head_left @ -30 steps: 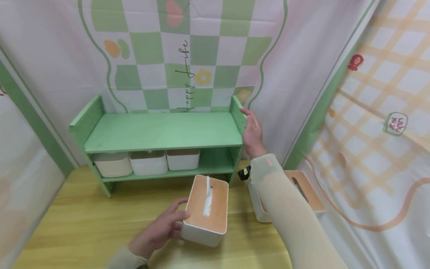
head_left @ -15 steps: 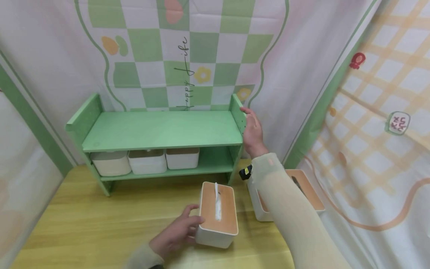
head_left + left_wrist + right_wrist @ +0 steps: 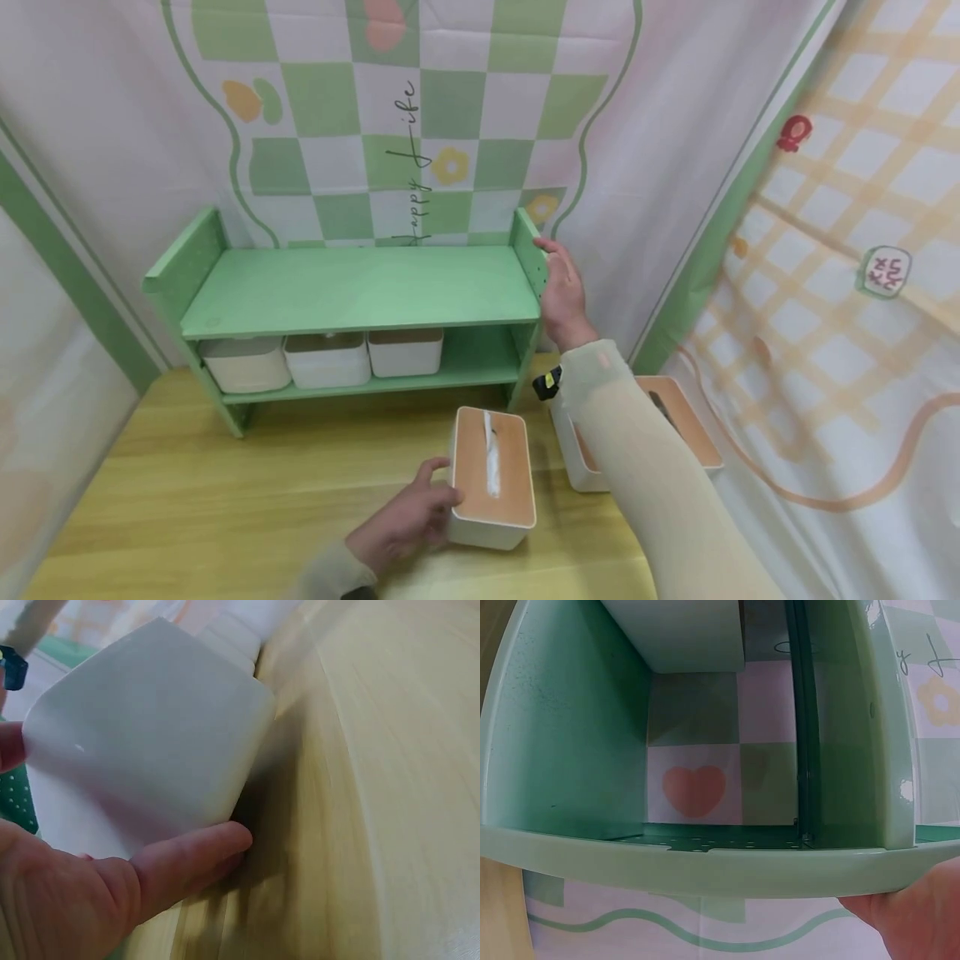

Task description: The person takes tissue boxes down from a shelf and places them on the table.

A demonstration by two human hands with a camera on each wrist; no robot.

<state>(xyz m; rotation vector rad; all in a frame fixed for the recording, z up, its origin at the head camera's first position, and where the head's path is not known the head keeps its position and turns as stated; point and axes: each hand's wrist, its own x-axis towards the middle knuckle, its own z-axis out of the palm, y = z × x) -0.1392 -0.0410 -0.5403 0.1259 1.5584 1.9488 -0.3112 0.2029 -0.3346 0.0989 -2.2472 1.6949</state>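
A white tissue box (image 3: 510, 475) with a wood-look lid and a tissue in its slot stands low over the table, in front of the shelf. My left hand (image 3: 408, 517) holds it from the left, thumb at the lid's rim and other fingers along the side. In the left wrist view, a finger lies along the lower edge of the tissue box (image 3: 150, 735). My right hand (image 3: 564, 296), fingers extended, rests against the outer side of the green shelf's (image 3: 367, 287) right panel. Only part of this right hand (image 3: 919, 907) shows in the right wrist view, beside the panel's edge.
On the lower shelf board stand three white boxes, a left one (image 3: 247, 367), a middle one (image 3: 327, 362) and a right one (image 3: 405, 354). Right of them is an open bay. More wood-topped white boxes (image 3: 686, 425) sit partly behind my right sleeve, on the table's (image 3: 300, 475) right side.
My left hand and the tissue box have moved right, mostly in the first half second, and the box has turned slightly. The right hand stays against the shelf.
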